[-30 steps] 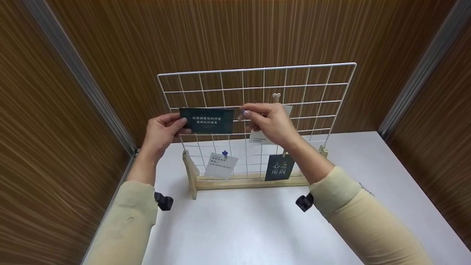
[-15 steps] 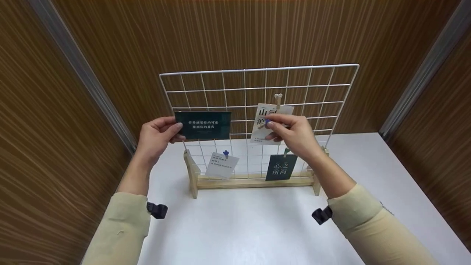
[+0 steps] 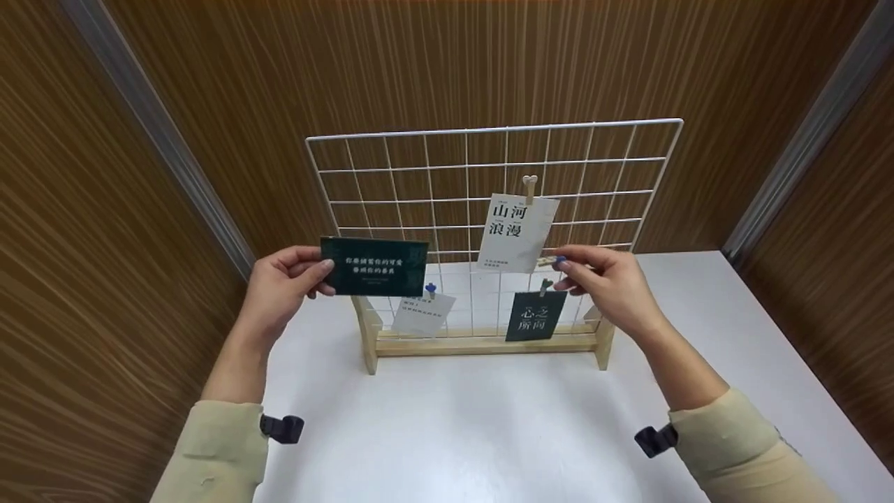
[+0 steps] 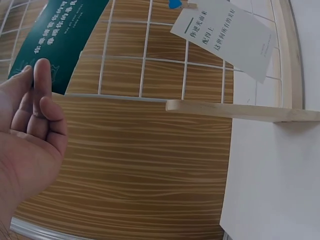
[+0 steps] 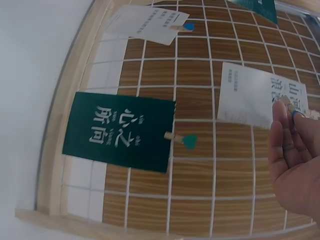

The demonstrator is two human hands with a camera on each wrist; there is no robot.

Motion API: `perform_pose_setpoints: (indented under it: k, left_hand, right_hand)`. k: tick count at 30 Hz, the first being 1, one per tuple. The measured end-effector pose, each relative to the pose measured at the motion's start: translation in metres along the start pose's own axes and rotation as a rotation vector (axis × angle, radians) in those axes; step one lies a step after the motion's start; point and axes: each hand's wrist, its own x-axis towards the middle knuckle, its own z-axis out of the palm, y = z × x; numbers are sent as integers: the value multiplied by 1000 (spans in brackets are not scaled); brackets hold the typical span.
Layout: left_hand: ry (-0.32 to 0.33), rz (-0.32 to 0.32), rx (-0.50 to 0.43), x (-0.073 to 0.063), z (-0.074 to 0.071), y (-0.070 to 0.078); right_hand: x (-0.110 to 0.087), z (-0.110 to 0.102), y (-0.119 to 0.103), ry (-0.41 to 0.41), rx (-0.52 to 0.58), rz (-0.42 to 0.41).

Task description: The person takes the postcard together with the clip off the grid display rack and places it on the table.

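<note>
My left hand (image 3: 290, 286) pinches the left edge of a dark green card (image 3: 374, 267) with white lettering, held in front of the wire grid (image 3: 447, 183). The left wrist view shows thumb and fingertips on that same card (image 4: 57, 42). Between thumb and forefinger, my right hand (image 3: 611, 283) pinches a small wooden clothespin (image 3: 547, 261) with a blue ornament, just right of the white card (image 3: 517, 234). That white card hangs from a clothespin with a white heart (image 3: 530, 187). Below it, a smaller green card (image 3: 536, 318) hangs from a clothespin with a green heart (image 5: 189, 141).
The grid stands upright in a wooden base (image 3: 482, 346) on a white table (image 3: 454, 426). At lower left hangs another white card (image 3: 422, 316) under a blue-topped clothespin (image 3: 431, 289), partly behind the held card. Wood-grain panels (image 3: 447, 63) enclose the back and sides.
My left hand has brought the green card down and slightly left, away from the grid's middle. My right hand has moved right and down with the clothespin, uncovering the white card.
</note>
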Motion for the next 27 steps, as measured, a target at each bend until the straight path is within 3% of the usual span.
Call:
perform_pose_setpoints:
  k: [14, 27]
  left_hand:
    - [12, -98, 9, -27, -1, -42]
    - [48, -255, -35, -48, 4, -81]
  right_hand:
    - [-39, -26, 46, 18, -35, 138]
    - [-73, -39, 90, 42, -43, 230]
